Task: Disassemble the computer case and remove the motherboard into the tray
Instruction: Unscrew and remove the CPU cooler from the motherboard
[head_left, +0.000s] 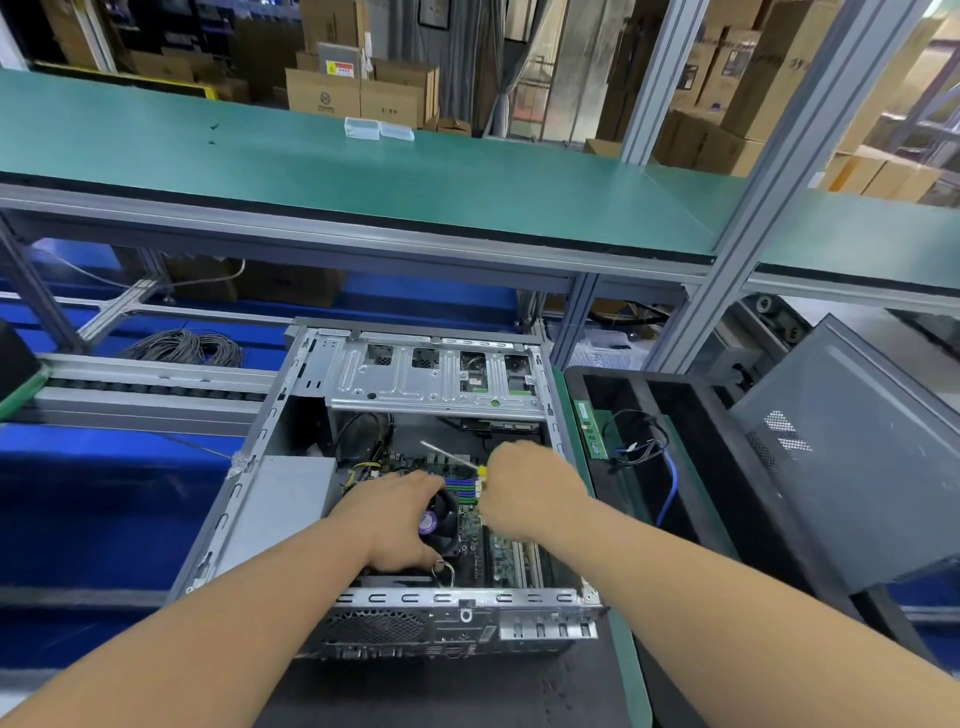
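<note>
Both your hands are inside the open computer case on the dark mat.

Your left hand lies with fingers draped over the CPU fan on the motherboard; your right hand is clamped on a screwdriver above the board. Black tray sits just right of the case, holding a RAM stick and cables. Green shelf overhead, blue conveyor to the left, cardboard boxes behind.

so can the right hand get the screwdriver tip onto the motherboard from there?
Probably yes. The case is open on top, the right hand holds the screwdriver just above the motherboard, and nothing lies between. The left hand rests on the CPU fan, off to the side.
</note>
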